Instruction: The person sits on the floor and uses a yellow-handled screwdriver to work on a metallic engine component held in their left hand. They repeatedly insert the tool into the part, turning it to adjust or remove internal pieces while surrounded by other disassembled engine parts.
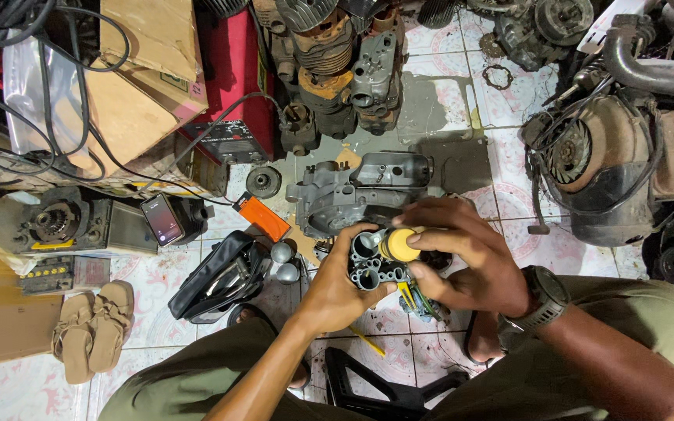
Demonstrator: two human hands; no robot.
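Left hand (335, 292): fingers closed around a dark metal part (370, 263) with round bores, held above the tiled floor (438, 93). Right hand (462, 253): fingers wrapped on a yellow-handled screwdriver (399, 244), tip in the part. Open black bag (224, 274) lies left, contents indistinct.

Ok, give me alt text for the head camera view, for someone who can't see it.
A person seated on a tiled floor holds a small grey metal part in the left hand while the right hand grips a yellow-handled tool against it. Engine parts, a phone and sandals lie around.
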